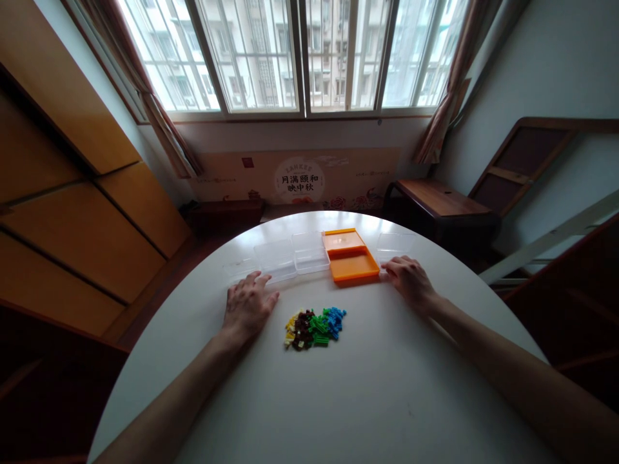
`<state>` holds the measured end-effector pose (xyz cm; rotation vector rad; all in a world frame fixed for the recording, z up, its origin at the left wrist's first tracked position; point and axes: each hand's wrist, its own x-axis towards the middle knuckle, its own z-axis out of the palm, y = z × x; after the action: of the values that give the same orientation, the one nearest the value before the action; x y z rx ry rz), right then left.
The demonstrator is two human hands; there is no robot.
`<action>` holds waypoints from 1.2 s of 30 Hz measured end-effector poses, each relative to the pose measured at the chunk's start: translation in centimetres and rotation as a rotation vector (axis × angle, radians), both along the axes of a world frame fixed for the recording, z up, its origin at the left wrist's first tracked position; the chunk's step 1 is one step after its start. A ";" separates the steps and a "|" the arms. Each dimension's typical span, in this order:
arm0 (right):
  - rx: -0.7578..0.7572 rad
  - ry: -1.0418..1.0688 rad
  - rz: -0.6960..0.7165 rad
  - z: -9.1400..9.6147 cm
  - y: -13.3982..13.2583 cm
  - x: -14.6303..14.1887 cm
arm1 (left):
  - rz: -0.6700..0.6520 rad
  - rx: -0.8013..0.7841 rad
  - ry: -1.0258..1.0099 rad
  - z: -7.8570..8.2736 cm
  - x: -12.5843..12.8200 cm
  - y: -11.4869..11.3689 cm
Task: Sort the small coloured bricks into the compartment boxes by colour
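My left hand (249, 303) lies palm down on the white table with its fingers apart. Its fingertips reach the near edge of a clear plastic box (275, 256). Bent fingers of my right hand (410, 278) are closed at the near corner of another clear plastic box (394, 242); the thumb is mostly hidden. Between the hands stands an orange two-part box (355, 265), beside a further clear box (309, 250). Nearer to me lies a loose pile of small building bricks (314, 328), yellow, brown, green and blue, which neither hand touches.
The round white table (367, 399) has its curved far edge just behind the row of boxes. Beyond it are a window, a printed panel (232, 174) and a low wooden stand (440, 196). Wooden cabinets (97, 225) stand on the left.
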<state>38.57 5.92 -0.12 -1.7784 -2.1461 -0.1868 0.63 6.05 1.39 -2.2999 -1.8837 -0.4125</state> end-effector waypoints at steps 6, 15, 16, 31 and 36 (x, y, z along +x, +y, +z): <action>0.004 0.024 0.002 0.1 -0.2 -0.1 | 0.011 0.011 0.016 0.1 0.0 -0.8; 0.085 0.119 0.297 1.3 0.9 -6.9 | 0.007 0.125 -0.011 0.9 2.0 0.1; 0.055 0.118 0.342 1.4 1.3 -8.2 | 0.009 0.118 -0.016 0.9 2.2 0.2; -0.079 0.055 0.473 0.8 1.0 -13.2 | 0.000 0.058 -0.030 -0.4 -0.9 -1.0; -0.028 0.131 0.505 0.5 0.0 -11.5 | -0.003 0.077 -0.032 0.0 -0.4 -1.5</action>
<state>27.09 5.96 0.38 -1.1689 -2.4206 0.0854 0.27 4.57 1.42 -2.2600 -1.8455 -0.5154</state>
